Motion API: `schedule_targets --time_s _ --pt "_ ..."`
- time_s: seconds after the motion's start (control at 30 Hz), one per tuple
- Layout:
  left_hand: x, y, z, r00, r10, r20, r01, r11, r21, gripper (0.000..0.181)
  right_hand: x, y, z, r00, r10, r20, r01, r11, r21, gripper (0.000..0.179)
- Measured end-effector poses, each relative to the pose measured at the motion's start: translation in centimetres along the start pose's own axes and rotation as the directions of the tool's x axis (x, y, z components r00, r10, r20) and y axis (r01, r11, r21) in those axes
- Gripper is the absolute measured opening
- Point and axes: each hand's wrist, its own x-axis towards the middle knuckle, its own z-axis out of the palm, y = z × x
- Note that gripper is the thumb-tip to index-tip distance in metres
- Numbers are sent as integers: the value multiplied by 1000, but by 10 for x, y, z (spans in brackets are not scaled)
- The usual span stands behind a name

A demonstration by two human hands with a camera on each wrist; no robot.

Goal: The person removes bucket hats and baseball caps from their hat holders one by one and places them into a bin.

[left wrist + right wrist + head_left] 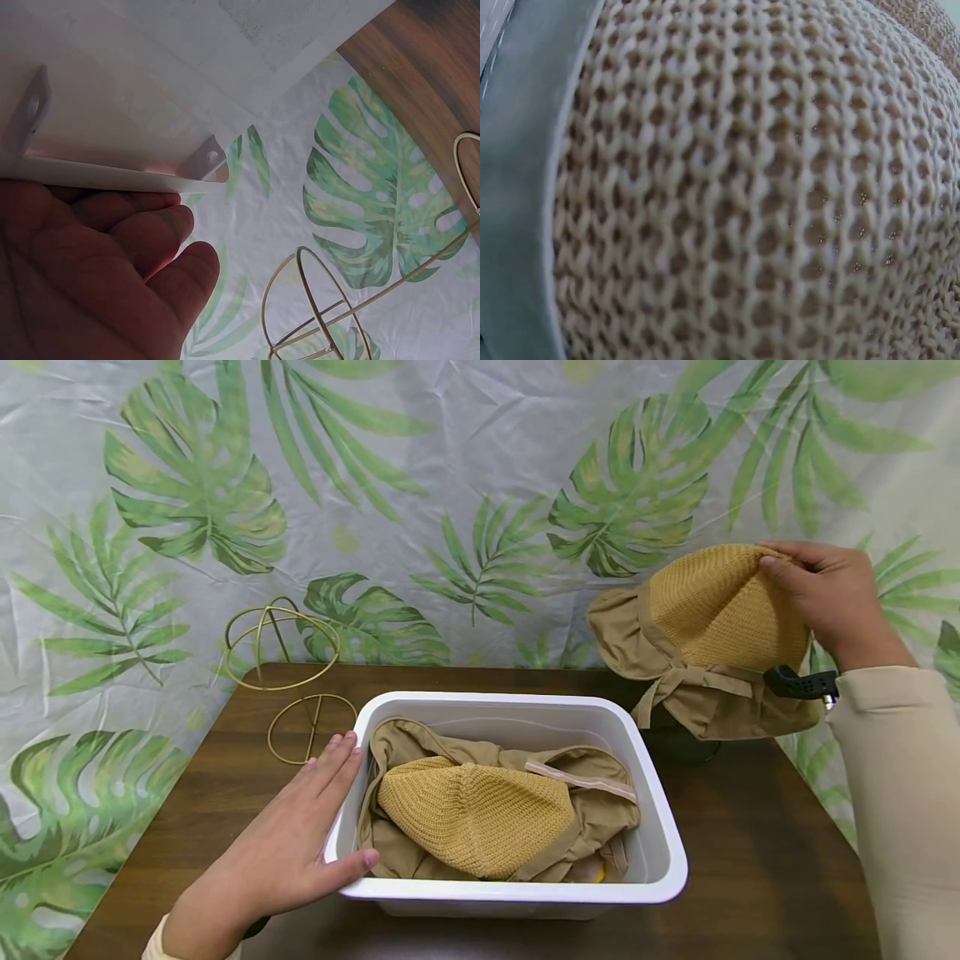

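At the right of the head view, my right hand (840, 597) pinches the crown of a yellow knit sun hat (723, 602) with a tan cloth brim and a tied bow. The hat hangs in the air over the table's right side, its knit (757, 180) filling the right wrist view. My left hand (288, 835) rests with straight fingers on the left rim of a white plastic bin (510, 891). In the left wrist view those fingers (191, 277) lie along the underside of the rim. A second yellow and tan hat (480, 818) lies crumpled inside the bin.
A gold wire stand (281, 685) with round hoops stands at the back left of the dark wooden table (757, 852). Another dark stand base (682, 745) shows partly beneath the held hat. A leaf-print cloth (480, 468) hangs behind the table.
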Motion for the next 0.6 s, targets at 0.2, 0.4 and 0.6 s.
schedule_targets --time_s 0.2,0.4,0.6 --pt "0 0 0 1000 0 2 0 1000 0 96 -1 -21 2 999 -28 -37 29 999 31 30" --pt "-1 0 0 1000 5 -2 -5 1000 -4 96 3 -51 2 994 -50 -99 61 992 109 30" --pt "1 0 1 999 28 -31 -28 1000 -3 96 4 -72 6 989 -88 -120 124 932 340 30"
